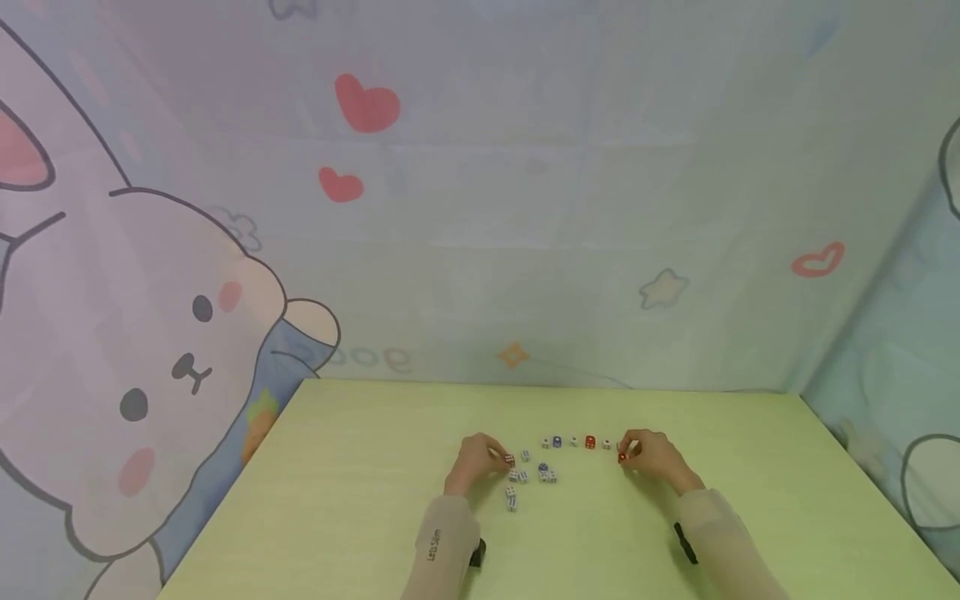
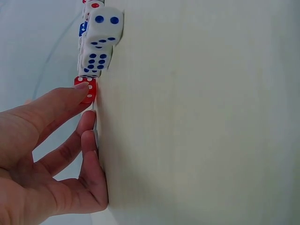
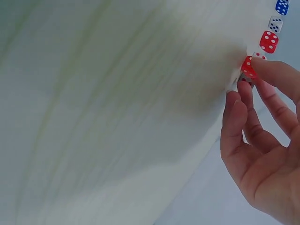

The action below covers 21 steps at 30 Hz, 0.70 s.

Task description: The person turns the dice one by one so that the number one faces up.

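Note:
My left hand pinches a red die at the left edge of a loose group of dice; the thumb lies on its face and the index finger is mostly hidden. White dice with blue pips sit just beyond it in the left wrist view. Toward the right, my right hand holds another red die between thumb and fingertips, at the right end of a row of dice. Behind that die, a white die is partly covered by the thumb.
The row along the back holds a red die, a blue die and several white dice. Two white dice lie nearest the front, and another blue die touches white ones. A printed cloth hangs behind the pale table.

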{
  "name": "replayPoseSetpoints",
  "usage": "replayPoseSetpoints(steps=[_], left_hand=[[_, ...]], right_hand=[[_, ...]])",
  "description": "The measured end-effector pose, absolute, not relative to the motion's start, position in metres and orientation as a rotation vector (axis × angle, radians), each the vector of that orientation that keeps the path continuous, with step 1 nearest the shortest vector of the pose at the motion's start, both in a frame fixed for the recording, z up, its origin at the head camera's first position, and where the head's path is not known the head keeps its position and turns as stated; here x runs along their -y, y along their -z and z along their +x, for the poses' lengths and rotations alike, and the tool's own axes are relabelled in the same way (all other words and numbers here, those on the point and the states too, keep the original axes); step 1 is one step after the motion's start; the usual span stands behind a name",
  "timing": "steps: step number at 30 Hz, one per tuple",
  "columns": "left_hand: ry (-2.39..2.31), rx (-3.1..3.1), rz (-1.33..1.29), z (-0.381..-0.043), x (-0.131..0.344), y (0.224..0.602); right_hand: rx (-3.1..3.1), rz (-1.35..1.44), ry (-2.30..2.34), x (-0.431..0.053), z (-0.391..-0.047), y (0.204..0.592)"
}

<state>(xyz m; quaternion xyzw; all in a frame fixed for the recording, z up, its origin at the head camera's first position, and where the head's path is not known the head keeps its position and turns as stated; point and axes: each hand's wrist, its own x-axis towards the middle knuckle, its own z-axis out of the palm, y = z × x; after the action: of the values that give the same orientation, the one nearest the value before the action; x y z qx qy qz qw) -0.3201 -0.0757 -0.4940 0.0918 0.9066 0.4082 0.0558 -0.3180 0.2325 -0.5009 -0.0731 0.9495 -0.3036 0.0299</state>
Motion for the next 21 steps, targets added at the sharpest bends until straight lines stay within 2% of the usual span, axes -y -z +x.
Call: replayPoseSetpoints(steps=[13,21], left_hand=[[-1.245,-2.754,0.283,-0.323,0.077,0.499],[-1.248,-2.745,0.261,-0.321,0.076,0.498]], right_hand=[[-2.953,-0.346,1.02,-0.208,-0.31,0.48],[-2.884,-0.67,1.006,-0.181,-0.31,0.481]])
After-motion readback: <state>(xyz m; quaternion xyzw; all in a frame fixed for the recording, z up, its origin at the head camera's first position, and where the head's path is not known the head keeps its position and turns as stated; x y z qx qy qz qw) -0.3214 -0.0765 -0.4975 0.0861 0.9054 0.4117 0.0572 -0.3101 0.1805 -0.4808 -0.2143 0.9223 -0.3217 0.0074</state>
